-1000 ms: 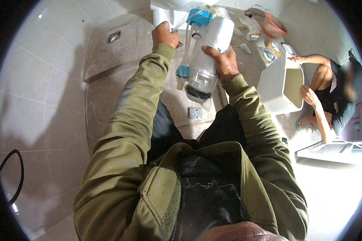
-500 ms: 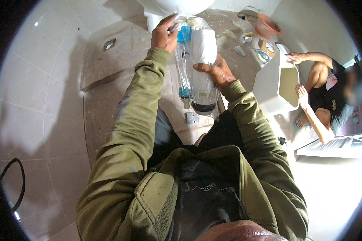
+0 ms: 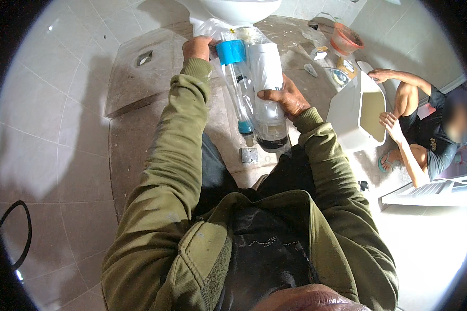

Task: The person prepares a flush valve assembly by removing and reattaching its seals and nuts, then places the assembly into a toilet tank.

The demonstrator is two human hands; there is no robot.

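A clear plastic bag [image 3: 214, 27] holds toilet-tank fittings in front of me. Inside it, a slim fill valve [image 3: 230, 53] with a blue cap lies at the left, beside a thick white flush valve [image 3: 266, 70] with a black lower end. My left hand [image 3: 197, 48] is closed on the bag's upper left edge, its fingertips partly hidden. Wrapped round the flush valve from the right, through the plastic, my right hand [image 3: 288, 98] has its thumb across the front.
A white toilet bowl [image 3: 238, 11] stands at the far side. To the right, a person holds a white toilet tank [image 3: 350, 116] tilted on its side. Beyond it are an orange bucket [image 3: 344, 40] and scattered packaging. A metal floor drain [image 3: 249, 155] lies below the bag.
My left hand has moved left and slightly nearer, drawing the bag's edge aside. The blue cap shows more fully. My right hand keeps its hold on the flush valve, which has shifted slightly nearer.
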